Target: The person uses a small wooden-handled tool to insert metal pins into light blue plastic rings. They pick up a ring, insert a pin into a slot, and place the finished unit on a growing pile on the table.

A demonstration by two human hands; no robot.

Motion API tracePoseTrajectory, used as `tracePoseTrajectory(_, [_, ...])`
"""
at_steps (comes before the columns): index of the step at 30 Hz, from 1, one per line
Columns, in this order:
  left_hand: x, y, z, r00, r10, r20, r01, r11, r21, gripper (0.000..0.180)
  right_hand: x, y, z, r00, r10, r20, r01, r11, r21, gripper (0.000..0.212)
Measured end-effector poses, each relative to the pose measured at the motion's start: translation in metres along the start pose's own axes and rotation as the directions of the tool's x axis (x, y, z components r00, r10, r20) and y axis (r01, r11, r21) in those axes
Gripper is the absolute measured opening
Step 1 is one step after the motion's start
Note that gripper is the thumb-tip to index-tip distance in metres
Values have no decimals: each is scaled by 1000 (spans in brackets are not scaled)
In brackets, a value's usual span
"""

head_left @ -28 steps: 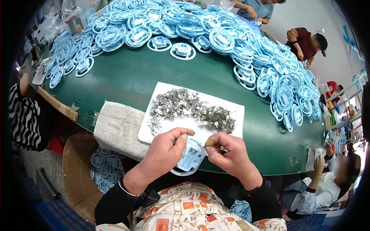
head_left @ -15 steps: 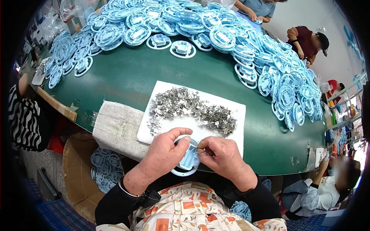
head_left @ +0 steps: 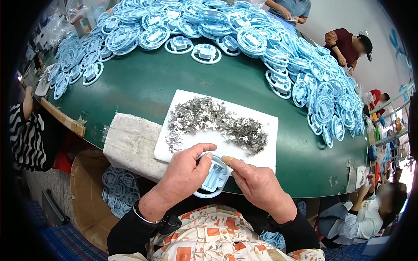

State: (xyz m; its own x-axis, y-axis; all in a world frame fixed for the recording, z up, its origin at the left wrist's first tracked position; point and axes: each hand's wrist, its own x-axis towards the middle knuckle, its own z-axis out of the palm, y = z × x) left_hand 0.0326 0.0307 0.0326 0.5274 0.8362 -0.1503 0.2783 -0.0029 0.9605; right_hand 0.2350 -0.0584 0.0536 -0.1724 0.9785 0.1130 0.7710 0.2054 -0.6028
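A light blue ring-shaped plastic part [head_left: 211,192], with a boxy rectangular centre, sits between my hands at the table's near edge. My left hand [head_left: 186,168] grips its left rim, thumb on top and fingers curled around. On the upper right of the ring, my right hand [head_left: 257,180] presses its thumb, which has a tan covering on the tip; its other fingers are mostly hidden. Just beyond my hands, a heap of small silvery metal clips [head_left: 198,117] is spread over a white foam board [head_left: 183,150].
Similar blue parts [head_left: 213,21] lie piled along the far side of the green table [head_left: 143,82]. A pale wrapped block [head_left: 130,135] adjoins the board. Below left, a cardboard box [head_left: 85,187] holds more parts. Other people [head_left: 346,48] sit around the table.
My right hand has opened out from a pinch with thin metal showing at the fingers, and its thumb now lies on the ring. My left hand keeps its hold, nearly unmoved.
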Motion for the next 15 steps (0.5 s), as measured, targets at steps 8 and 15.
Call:
tracePoseTrajectory(8, [0, -2, 0, 1000, -25, 11, 26, 1000, -18, 30, -2, -7, -4, 996, -58, 74, 77, 953, -294, 56])
tracePoseTrajectory(15, [0, -6, 2, 1000, 9, -27, -9, 1000, -3, 30, -4, -26, -13, 978, 74, 196, 26, 886, -462, 63])
